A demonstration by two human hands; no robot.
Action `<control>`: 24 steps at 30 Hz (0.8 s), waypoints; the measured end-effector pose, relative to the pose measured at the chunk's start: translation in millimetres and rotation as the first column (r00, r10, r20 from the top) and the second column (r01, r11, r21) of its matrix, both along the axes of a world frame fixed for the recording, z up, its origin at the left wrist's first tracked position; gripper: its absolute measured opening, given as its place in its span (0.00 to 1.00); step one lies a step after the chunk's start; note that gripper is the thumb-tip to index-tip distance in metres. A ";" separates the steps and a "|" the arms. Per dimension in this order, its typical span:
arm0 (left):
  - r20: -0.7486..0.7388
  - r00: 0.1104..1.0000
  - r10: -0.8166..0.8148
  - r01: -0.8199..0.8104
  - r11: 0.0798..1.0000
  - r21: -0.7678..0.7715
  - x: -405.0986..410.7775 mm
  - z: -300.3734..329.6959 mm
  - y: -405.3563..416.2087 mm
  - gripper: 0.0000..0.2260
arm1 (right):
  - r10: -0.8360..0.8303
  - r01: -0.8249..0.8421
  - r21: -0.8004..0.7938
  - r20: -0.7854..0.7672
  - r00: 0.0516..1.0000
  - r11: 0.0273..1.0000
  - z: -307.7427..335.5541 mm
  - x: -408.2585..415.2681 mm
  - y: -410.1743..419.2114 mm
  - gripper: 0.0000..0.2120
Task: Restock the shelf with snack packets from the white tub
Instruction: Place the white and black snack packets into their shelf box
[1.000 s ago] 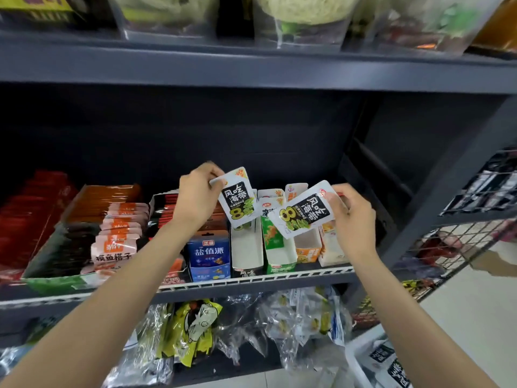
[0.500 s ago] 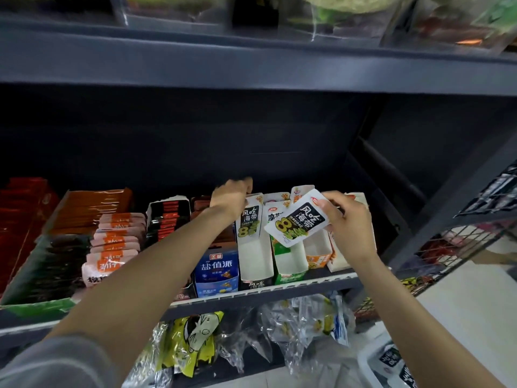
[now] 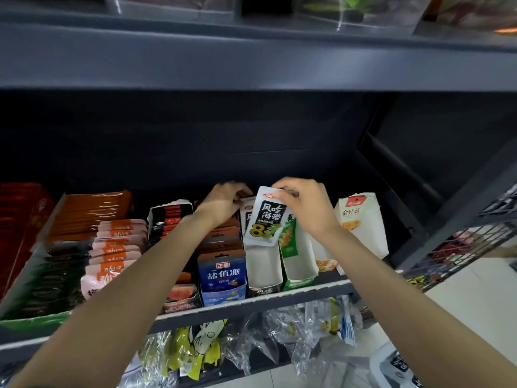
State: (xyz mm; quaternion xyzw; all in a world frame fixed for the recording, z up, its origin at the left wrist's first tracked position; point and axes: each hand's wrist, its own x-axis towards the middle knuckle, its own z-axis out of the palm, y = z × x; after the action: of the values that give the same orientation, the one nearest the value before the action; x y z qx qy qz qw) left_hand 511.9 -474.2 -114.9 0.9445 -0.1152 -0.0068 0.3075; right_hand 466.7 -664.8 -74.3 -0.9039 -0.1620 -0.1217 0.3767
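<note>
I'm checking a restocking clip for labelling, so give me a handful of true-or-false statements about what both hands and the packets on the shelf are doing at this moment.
1. The right hand pinches a white seaweed packet by its top edge. True.
2. That packet lies flat on the floor. False: it is held upright over an open white display box on the shelf.
3. The left hand reaches to the back of the same box. True.
4. The blue packet stands to the right of the white display box. False: it stands to its left.
5. The white tub sits on the top shelf. False: it is low at the bottom right.
</note>
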 end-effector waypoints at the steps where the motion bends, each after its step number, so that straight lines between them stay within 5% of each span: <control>1: 0.009 1.000 0.000 0.000 1.000 0.008 -0.9 -0.4 2.1 0.14 | 0.016 -0.016 -0.009 -0.004 1.000 1.000 1.9 3.1 4.7 0.05; 12: 0.035 0.992 -0.120 0.115 0.986 0.118 -5.6 -1.1 9.2 0.15 | 0.001 -0.050 -0.439 -0.111 0.994 0.897 -34.2 29.1 29.6 0.09; 20: 0.063 0.997 -0.038 0.028 0.988 0.153 -19.4 7.0 5.2 0.15 | 0.026 0.028 -0.507 0.100 0.995 0.862 -50.5 28.6 37.8 0.15; 24: 0.160 0.986 0.049 -0.069 0.990 0.123 -28.9 9.5 -1.4 0.15 | -0.062 0.136 -0.369 0.205 0.977 0.919 -56.6 20.6 35.1 0.14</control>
State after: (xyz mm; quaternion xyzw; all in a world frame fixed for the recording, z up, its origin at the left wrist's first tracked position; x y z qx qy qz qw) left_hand 483.0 -475.7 -105.3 0.9629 -0.1102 0.0691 0.2366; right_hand 487.3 -629.8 -130.9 -0.9511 -0.1717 -0.1924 0.1702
